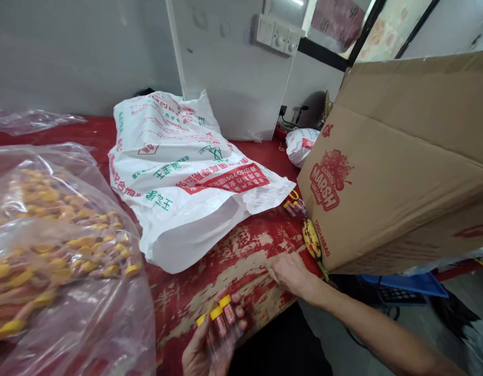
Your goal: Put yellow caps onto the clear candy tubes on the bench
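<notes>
My left hand (198, 347), palm up near the table's front edge, is closed around a few small clear tubes (221, 328) with yellow caps and red-and-white labels. Three caps show between the fingers. My right hand (291, 274) rests low over the worn red tabletop (245, 250), its fingers curled together and pointing left. Whatever may be under those fingers is hidden. Just beyond it lies a spotted banana (312, 239). More yellow-capped tubes (294, 208) lie between the white sack and the carton.
On the left, a large clear plastic bag (135, 313) holds many yellow-capped tubes. A white printed sack (186, 151) lies open toward me. A big cardboard carton (402, 156) stands tilted on the right. Behind are a small white bag (301, 143) and a wall with switches (278, 35).
</notes>
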A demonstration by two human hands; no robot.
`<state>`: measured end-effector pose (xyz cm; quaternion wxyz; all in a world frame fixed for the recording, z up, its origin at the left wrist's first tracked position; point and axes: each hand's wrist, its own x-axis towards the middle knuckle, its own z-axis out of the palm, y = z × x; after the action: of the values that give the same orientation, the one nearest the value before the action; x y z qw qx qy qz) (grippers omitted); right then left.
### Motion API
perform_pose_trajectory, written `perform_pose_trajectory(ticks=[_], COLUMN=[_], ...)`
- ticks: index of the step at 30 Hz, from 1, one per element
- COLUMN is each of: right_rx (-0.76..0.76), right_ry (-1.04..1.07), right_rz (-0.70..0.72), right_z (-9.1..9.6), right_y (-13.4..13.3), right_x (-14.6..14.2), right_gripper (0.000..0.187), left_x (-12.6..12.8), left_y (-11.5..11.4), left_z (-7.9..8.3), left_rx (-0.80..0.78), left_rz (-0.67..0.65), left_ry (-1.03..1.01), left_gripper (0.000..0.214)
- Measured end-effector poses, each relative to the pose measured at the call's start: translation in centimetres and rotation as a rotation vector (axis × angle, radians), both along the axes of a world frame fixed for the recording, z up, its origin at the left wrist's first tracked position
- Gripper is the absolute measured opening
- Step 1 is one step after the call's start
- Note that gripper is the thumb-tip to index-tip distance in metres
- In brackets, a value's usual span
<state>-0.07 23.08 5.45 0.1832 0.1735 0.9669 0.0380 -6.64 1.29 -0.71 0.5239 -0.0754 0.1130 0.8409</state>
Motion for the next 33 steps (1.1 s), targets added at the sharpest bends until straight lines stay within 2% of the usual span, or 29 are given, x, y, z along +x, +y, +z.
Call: perform_pose_trajectory(ticks=[5,11,15,18,20,22,24,26,28,31,33], right_rx=[-0.024,-0.082,-0.093,-0.116,-0.271,-0.510,-0.651,-0.614,-0.487,-0.361,-0.336], right_ry=[-0.072,-0.098,-0.026,0.080,0.260,0.484,0.642,0.730,0.792,0.821,0.807], right_rz=[-0.006,-0.061,-0.064,-0.071,-0.131,-0.186,-0.180,-0.115,-0.047,0.005,0.029], right_z=[-1.2,-0.8,-0.3,0.6,1.4,1.9,1.9,1.2,0.0,-1.5,-1.6], right_y=[0.0,0.0,0.1,-0.8,-2.4,-4.7,-7.2,-9.3,-10.7,-11.7,-11.9], right_x=[-1.1,-1.4,-0.8,0.2,1.0,1.7,2.0,2.0,1.8,1.8,1.9], right_gripper=[0.021,0.026,0.022,0.025,0.026,0.023,0.021,0.019,0.024,0.023,0.020], left_x=[-0.3,-0.7,-0.6,0.3,1.1,1.8,2.2,2.4,2.3,2.1,1.9], left_y=[-0.3,0.2,0.9,1.4,1.7,2.0,2.3,2.6,2.7,2.5,2.2], left_z=[-0.8,-1.5,-0.8,0.4,1.2,1.8,2.1,2.3,2.3,2.1,1.6], left_rx=[0.007,0.010,-0.069,-0.196,-0.263,-0.290,-0.328,-0.391,-0.431,-0.431,-0.414], left_rz=[-0.050,-0.091,-0.094,0.010,0.080,0.124,0.169,0.219,0.230,0.197,0.177], left_ry=[-0.046,-0.071,-0.080,-0.057,-0.038,-0.033,-0.072,-0.140,-0.198,-0.236,-0.236], left_gripper=[0.032,0.035,0.032,0.031,0.034,0.035,0.034,0.037,0.044,0.049,0.050])
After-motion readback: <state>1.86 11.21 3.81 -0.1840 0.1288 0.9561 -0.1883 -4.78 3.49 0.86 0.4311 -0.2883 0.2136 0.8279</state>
